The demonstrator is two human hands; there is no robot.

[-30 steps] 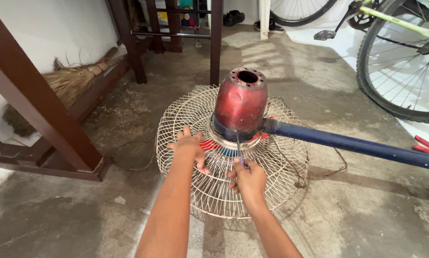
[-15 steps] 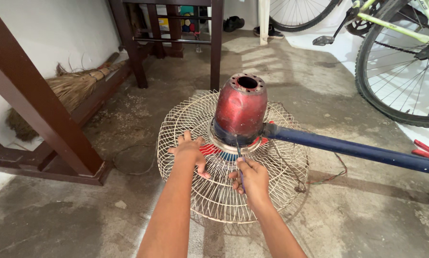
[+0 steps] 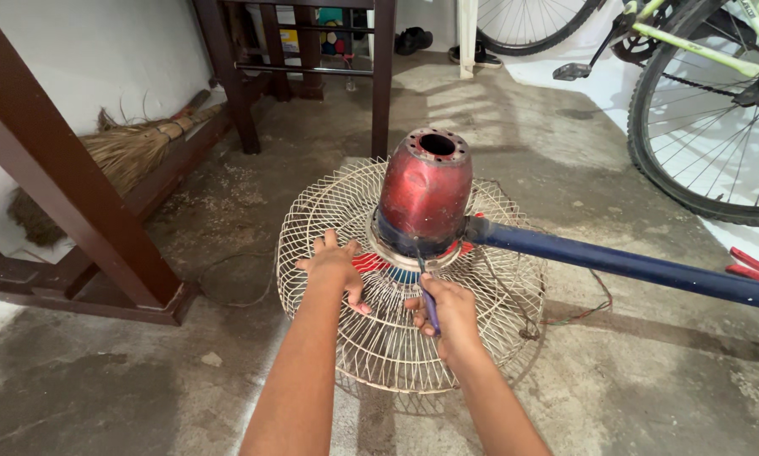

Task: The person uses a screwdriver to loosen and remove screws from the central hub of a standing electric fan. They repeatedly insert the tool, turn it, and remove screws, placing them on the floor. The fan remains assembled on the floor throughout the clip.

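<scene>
A fan lies face down on the concrete floor, its cream wire guard (image 3: 489, 338) spread wide and its red motor housing (image 3: 426, 190) standing up in the middle. A blue pole (image 3: 616, 263) runs from the housing to the right. My left hand (image 3: 335, 267) rests flat on the guard, fingers spread, beside the housing's base. My right hand (image 3: 448, 314) grips a thin blue-handled tool (image 3: 428, 304), its tip pointing up at the rim under the housing. Red and blue parts show through the wires.
A dark wooden table frame (image 3: 75, 203) stands at the left with a straw broom (image 3: 134, 152) beneath it. A bicycle wheel (image 3: 704, 127) is at the upper right. Red-handled pliers (image 3: 755, 266) lie at the right edge. A loose wire (image 3: 565, 317) trails from the guard.
Both hands stay on the guard in nearly the same spots. The view has shifted slightly, so the fan sits a little further right in the frame.
</scene>
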